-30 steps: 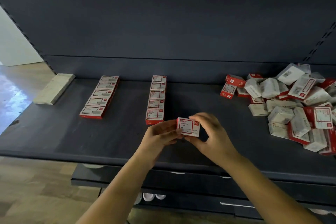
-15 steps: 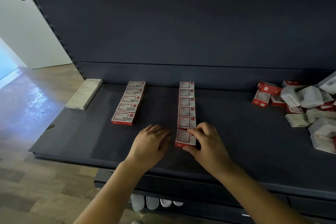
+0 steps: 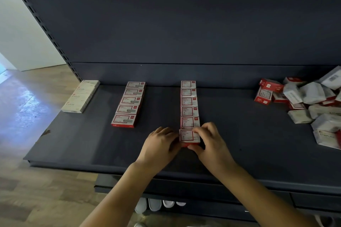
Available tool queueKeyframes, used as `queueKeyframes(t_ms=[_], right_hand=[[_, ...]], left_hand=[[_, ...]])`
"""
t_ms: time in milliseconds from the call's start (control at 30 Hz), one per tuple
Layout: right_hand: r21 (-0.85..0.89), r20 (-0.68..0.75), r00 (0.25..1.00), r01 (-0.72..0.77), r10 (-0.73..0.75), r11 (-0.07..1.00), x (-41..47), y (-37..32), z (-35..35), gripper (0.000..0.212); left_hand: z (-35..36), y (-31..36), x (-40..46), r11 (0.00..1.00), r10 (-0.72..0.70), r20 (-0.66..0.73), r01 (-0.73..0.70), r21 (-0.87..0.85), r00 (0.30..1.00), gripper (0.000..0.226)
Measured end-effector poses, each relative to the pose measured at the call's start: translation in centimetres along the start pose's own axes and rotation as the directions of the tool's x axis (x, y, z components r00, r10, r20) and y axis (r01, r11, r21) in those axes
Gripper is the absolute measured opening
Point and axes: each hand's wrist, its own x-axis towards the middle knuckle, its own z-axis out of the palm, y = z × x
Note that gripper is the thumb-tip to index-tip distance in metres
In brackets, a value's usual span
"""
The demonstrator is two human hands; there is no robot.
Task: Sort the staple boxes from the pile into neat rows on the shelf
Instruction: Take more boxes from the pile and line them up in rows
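A red and white staple box [image 3: 188, 135] lies at the near end of the middle row [image 3: 189, 103] on the dark shelf [image 3: 239, 143]. My right hand [image 3: 210, 140] pinches this box, fingers on its far right corner and thumb at its near edge. My left hand [image 3: 160, 143] touches the box's left side with loosely bent fingers. A second row of red and white boxes [image 3: 129, 104] lies to the left. A row of plain white boxes [image 3: 80, 96] sits at the shelf's left end. The loose pile [image 3: 310, 103] fills the right side.
The shelf's back panel [image 3: 184, 24] rises right behind the rows. A perforated upright [image 3: 49, 33] marks the left end, with wooden floor [image 3: 27, 107] beyond. A lower shelf [image 3: 184, 193] juts out under the front edge, with pale shoes [image 3: 156, 204] beneath.
The box went from held in the air in both hands to lying on the shelf at the near end of the middle row. My left hand has come in against its side.
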Motion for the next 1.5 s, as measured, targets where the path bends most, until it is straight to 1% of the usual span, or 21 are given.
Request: queueKeyframes(t_ms=[67, 133, 200, 300, 433, 567, 700, 767, 833, 967, 1133, 1200, 1267, 1367, 1433, 1500], right_hand=[[-0.038, 0.027, 1.000, -0.012, 0.013, 0.999, 0.0, 0.0, 0.1, 0.058], [-0.060, 0.018, 0.999, -0.030, 0.031, 0.998, -0.1, 0.0, 0.1, 0.057], [-0.073, 0.016, 0.998, -0.060, 0.062, 0.995, -0.2, -0.1, 0.2, 0.054], [-0.032, 0.067, 0.989, -0.130, 0.132, 0.991, -0.1, -0.3, 0.2, 0.053], [-0.023, 0.087, 0.987, -0.135, 0.137, 0.991, -0.1, -0.2, 0.0, 0.052], [-0.015, 0.109, 0.983, -0.147, 0.148, 0.989, 0.1, -0.4, -0.4, 0.049], [-0.092, 0.160, 0.975, -0.141, 0.155, 0.986, 0.3, -1.1, -1.8, 0.048], [-0.143, 0.228, 0.959, -0.137, 0.168, 0.980, 0.3, -1.5, -3.0, 0.051], [-0.177, 0.266, 0.950, -0.120, 0.165, 0.977, 0.2, -1.6, -4.1, 0.051], [-0.227, 0.301, 0.934, -0.127, 0.194, 0.966, -0.3, -0.7, -6.3, 0.053], [-0.256, 0.299, 0.923, -0.168, 0.243, 0.952, -2.3, 2.4, -8.7, 0.051], [-0.248, 0.274, 0.928, -0.186, 0.253, 0.951, -3.4, 4.0, -9.7, 0.049], [-0.213, 0.228, 0.939, -0.211, 0.258, 0.954, -4.0, 5.6, -10.8, 0.046], [-0.169, 0.127, 0.959, -0.232, 0.254, 0.958, -3.4, 8.1, -12.6, 0.038], [-0.139, 0.049, 0.971, -0.227, 0.236, 0.964, -1.9, 9.8, -13.7, 0.034], [-0.154, 0.016, 0.973, -0.223, 0.228, 0.963, 0.6, 10.8, -14.7, 0.034]], left_hand=[[0.0, 0.2, 0.1, 1.000, -0.020, -0.027, 0.019, -0.024, 0.999, 0.028], [0.1, 0.4, 0.2, 0.999, -0.035, -0.050, 0.033, -0.031, 0.998, 0.022], [0.0, 0.6, 0.2, 0.998, -0.048, -0.049, 0.045, -0.051, 0.998, 0.020], [0.0, 0.8, 0.2, 0.994, -0.055, -0.035, 0.051, -0.094, 0.998, 0.016], [0.3, 1.1, 0.3, 0.994, -0.067, -0.018, 0.065, -0.084, 0.998, 0.014], [0.2, 1.6, 0.1, 0.994, -0.096, -0.036, 0.094, -0.060, 0.995, 0.020], [-0.8, 2.5, 0.5, 0.991, -0.121, -0.058, 0.124, 0.052, 0.991, 0.024], [-1.8, 3.3, 1.0, 0.988, -0.106, -0.116, 0.117, 0.099, 0.988, 0.028], [-2.5, 4.6, 1.7, 0.990, -0.077, -0.157, 0.095, 0.105, 0.985, 0.032], [-1.7, 7.4, 3.1, 0.994, -0.029, -0.128, 0.043, 0.105, 0.991, 0.042], [1.6, 10.8, 4.0, 0.998, -0.001, -0.076, 0.006, 0.067, 0.997, 0.036], [2.9, 12.4, 4.4, 0.999, 0.023, -0.057, -0.021, 0.035, 0.998, 0.036], [3.9, 13.9, 5.1, 0.998, 0.054, -0.045, -0.053, 0.027, 0.998, 0.036], [4.7, 15.5, 7.0, 0.995, 0.086, -0.061, -0.083, 0.046, 0.994, 0.029], [4.7, 16.4, 8.8, 0.995, 0.085, -0.044, -0.083, 0.058, 0.995, 0.028], [4.6, 16.8, 11.0, 0.994, 0.072, -0.029, -0.070, 0.086, 0.997, 0.031]])
